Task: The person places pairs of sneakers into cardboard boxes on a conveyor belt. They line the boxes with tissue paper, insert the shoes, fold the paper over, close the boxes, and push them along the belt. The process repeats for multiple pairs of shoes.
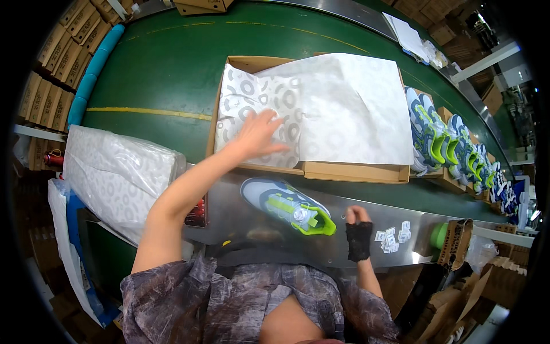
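My left hand [258, 136] lies with spread fingers on patterned tissue paper [233, 94] lining an open cardboard shoebox [355, 172]. A large white sheet of the paper [349, 103] covers the box's right side. Between the box and me, a pale blue-grey sneaker [286, 205] with a lime-green collar rests on the metal ledge [229, 189], its toe pointing left. My right hand [358, 215], with a black wrist wrap [360, 241], hovers just right of the sneaker's heel. Its fingers are loosely bent and slightly apart, with nothing visible in them.
Small white labels [391, 239] lie right of my right hand, beside a roll of green tape [440, 235]. A plastic-wrapped stack of patterned paper [114, 172] sits at left. More sneakers [427, 129] line the green conveyor [154, 74] at right. Shoeboxes [54, 80] are piled far left.
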